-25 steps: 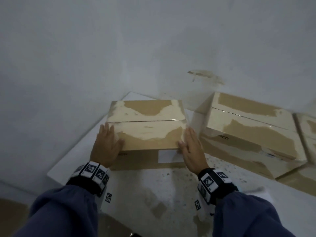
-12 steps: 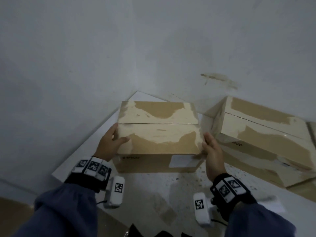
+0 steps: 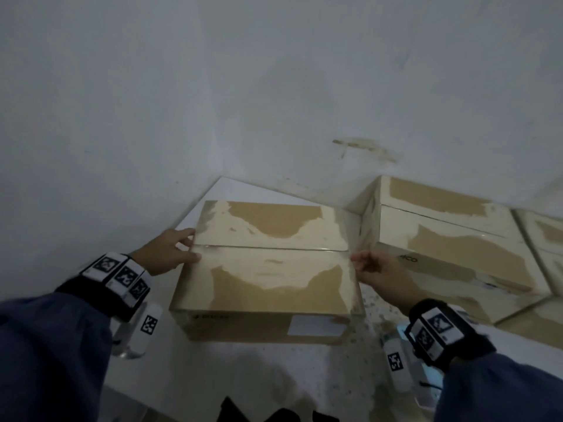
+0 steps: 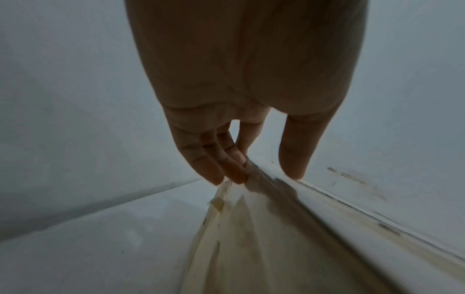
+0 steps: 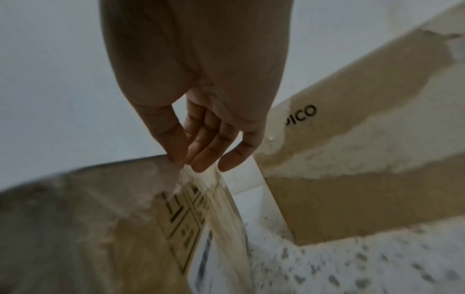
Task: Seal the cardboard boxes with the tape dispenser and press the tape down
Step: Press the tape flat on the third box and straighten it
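A cardboard box (image 3: 268,269) with peeled, pale patches stands on the white table, its two top flaps meeting in a seam across the middle. My left hand (image 3: 187,246) touches the box's left edge at the seam, thumb on top and fingers along the side. In the left wrist view the left hand (image 4: 251,177) has straight fingers against the box (image 4: 251,248). My right hand (image 3: 358,263) touches the right side near the seam. The right wrist view shows the right hand (image 5: 198,163) with relaxed fingers at the top edge of the box (image 5: 88,218). No tape dispenser is visible.
A second, similar box (image 3: 457,248) stands just right of my right hand, marked "PICO" on the second box (image 5: 365,139). A third box (image 3: 548,239) is cut off at the far right. The white table (image 3: 274,376) meets grey walls behind and to the left.
Both hands have slid from the box's near corners back along its sides to the seam. The box now looks closer to me.
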